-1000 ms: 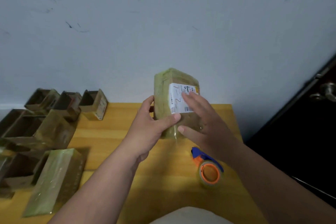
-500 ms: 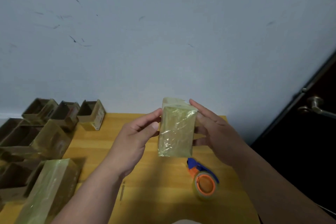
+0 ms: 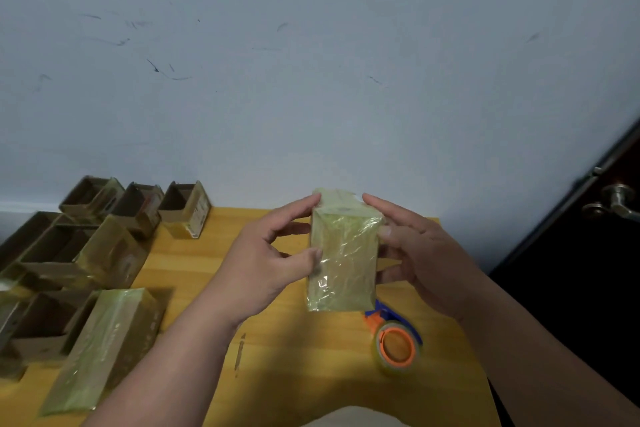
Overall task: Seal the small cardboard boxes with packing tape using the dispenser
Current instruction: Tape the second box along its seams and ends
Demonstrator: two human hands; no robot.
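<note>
- Box (image 3: 343,260), small and already wrapped in glossy yellowish tape, is held up above the worktop (image 3: 294,350), between both hands, near the middle of the view.
- Left hand (image 3: 266,260) grasps its left edge, thumb on the near face and forefinger reaching to the top corner; right hand (image 3: 415,253) grasps the right edge likewise, fingers curled behind. Held this way, the broad taped face is turned to the person, probably so the seal can be checked or wrinkles pressed flat.
- Tape dispenser (image 3: 394,343), blue with an orange core, lies on the worktop just below the box and near the right hand, gripped by neither; I judge it is parked within easy reach for the next strip.
- Open boxes (image 3: 135,204) stand in a group along the left, likely waiting for their turn, with a taped box (image 3: 100,347) lying beside them at the front.
- Hidden or unclear: the far side of the held box and the fingers behind it; whether any flap or edge is left untaped; part of the dispenser behind the box. The left-hand boxes are blurred and cut off by the frame edge, so their count is uncertain.
- A pale shape at the bottom edge cannot be made out.
</note>
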